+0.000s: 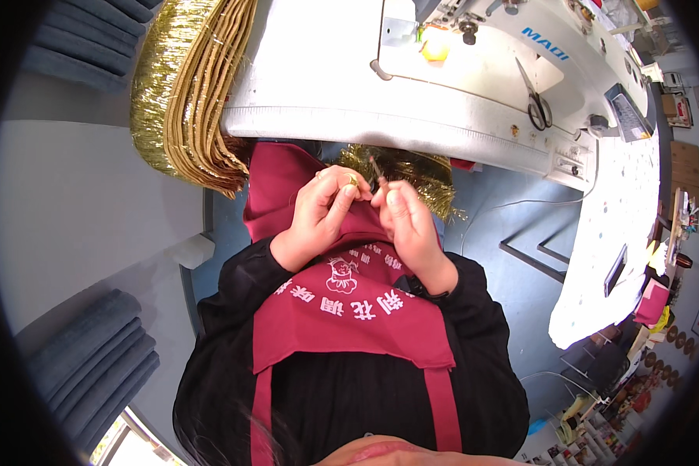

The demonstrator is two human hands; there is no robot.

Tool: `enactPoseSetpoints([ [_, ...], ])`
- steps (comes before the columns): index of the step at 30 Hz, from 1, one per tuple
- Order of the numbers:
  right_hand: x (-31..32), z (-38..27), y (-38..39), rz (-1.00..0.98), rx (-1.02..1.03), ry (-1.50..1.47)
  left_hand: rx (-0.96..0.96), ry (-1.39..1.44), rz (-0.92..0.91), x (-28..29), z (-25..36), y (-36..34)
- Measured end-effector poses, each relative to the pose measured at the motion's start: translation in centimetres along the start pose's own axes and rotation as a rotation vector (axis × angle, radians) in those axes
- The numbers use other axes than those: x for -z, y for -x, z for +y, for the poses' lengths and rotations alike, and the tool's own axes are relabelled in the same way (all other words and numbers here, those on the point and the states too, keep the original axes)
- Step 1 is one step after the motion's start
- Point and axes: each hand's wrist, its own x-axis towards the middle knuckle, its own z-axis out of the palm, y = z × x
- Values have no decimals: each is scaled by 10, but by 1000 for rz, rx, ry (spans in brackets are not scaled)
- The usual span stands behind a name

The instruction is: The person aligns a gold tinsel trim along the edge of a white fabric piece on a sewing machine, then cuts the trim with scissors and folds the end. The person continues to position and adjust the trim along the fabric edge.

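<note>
My left hand is closed, with a small gold-coloured piece between thumb and fingers, too small to name. Close beside it, my right hand pinches a slim brownish tool with a dark tip; its exact kind does not show. Both hands are over my lap, above a dark red apron, near the front edge of a white sewing machine table. Gold tinsel fabric hangs below that edge, just beyond my hands.
A thick folded stack of gold tinsel fabric drapes over the table's left end. Black-handled scissors lie on the table below the sewing machine. A dark metal frame stands on the blue floor at right.
</note>
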Motion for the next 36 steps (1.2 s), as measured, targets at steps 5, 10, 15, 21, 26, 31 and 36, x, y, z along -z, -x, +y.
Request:
enactPoseSetpoints([
  [5,-1,-2,-11,19,119,14,55,132,-127,3,1,-1],
  [10,0,-2,-13,-74,85,-17,43,84,-207,9,4,-3],
  [15,9,-3,-17,-152,-51,-14,57,9,-325,20,9,-8],
  [21,14,-4,-19,-123,-88,-35,153,192,-374,27,7,-8],
  [26,23,-5,-21,-118,-89,15,225,295,-415,31,2,-6],
  [31,19,-7,-22,17,9,163,189,378,-328,25,-1,-9],
  [36,20,-24,1,-61,-31,223,159,406,-213,28,-1,-13],
])
